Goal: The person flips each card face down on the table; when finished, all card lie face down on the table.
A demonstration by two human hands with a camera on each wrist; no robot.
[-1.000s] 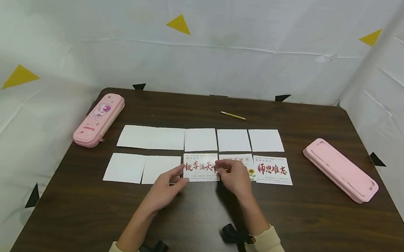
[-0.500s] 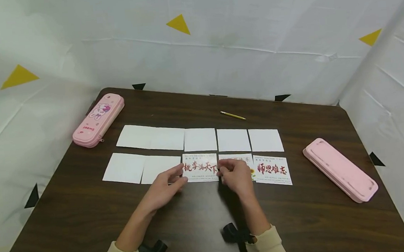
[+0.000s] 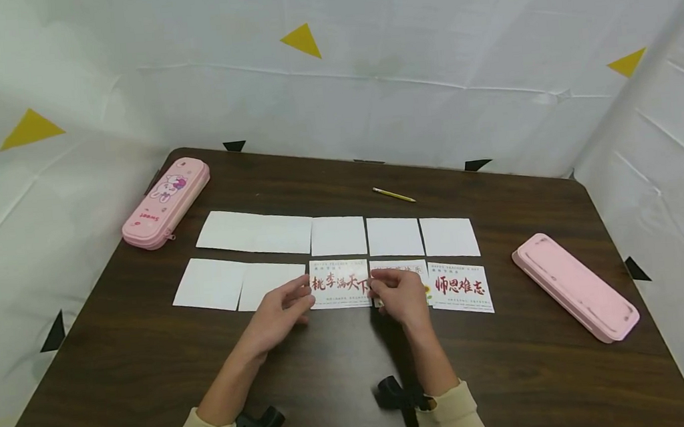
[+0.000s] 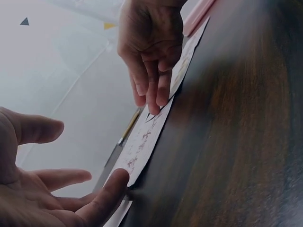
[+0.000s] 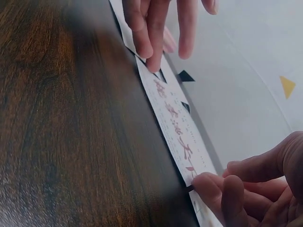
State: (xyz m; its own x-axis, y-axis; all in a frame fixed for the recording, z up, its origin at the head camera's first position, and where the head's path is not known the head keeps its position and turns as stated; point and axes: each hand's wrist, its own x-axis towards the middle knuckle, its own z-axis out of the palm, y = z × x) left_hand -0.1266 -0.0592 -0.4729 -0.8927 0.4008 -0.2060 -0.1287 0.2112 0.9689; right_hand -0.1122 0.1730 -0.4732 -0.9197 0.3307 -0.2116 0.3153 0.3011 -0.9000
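Observation:
A white card with red Chinese lettering (image 3: 340,293) lies flat in the front row, between both hands. My left hand (image 3: 279,313) is at its left edge with fingers spread; in the left wrist view a fingertip (image 4: 118,178) touches or nearly touches that edge. At the opposite edge is my right hand (image 3: 404,297), its fingers loosely bent and its fingertips by the card; it partly covers a sunflower card (image 3: 414,268). Another red-lettered card (image 3: 460,287) lies to the right of that. Neither hand grips anything.
Blank white cards (image 3: 209,283) continue the front row leftward, and a back row of blank cards (image 3: 338,236) lies behind. Beyond them is a yellow pencil (image 3: 394,195). A pink pencil case (image 3: 166,204) stands at the back left, another pink case (image 3: 576,287) at the right.
The lettered card between the hands has shifted very slightly left. My right fingertips have moved slightly right, baring more of its last character. The other cards have stayed in place.

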